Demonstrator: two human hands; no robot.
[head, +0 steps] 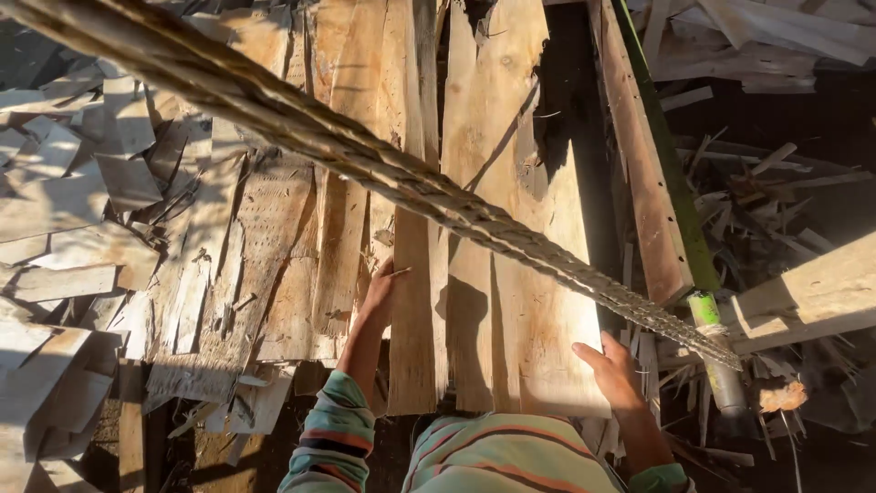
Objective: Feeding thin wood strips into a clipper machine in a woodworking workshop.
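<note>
My left hand (379,294) rests on the left edge of a narrow pale wooden plank (412,301), fingers curled around that edge. My right hand (610,367) lies flat on the near right corner of a wider plank (538,310). Both planks lie side by side in a stack of rough boards running away from me. A thick twisted rope (301,128) crosses the view diagonally from upper left to lower right, above the boards. My striped sleeves and shirt (511,456) show at the bottom.
Thin wood sheets and offcuts (82,210) are heaped on the left. A long board with a green pole (671,173) runs along the right of the stack. A pale beam (812,297) and splintered scraps (766,201) lie at the right.
</note>
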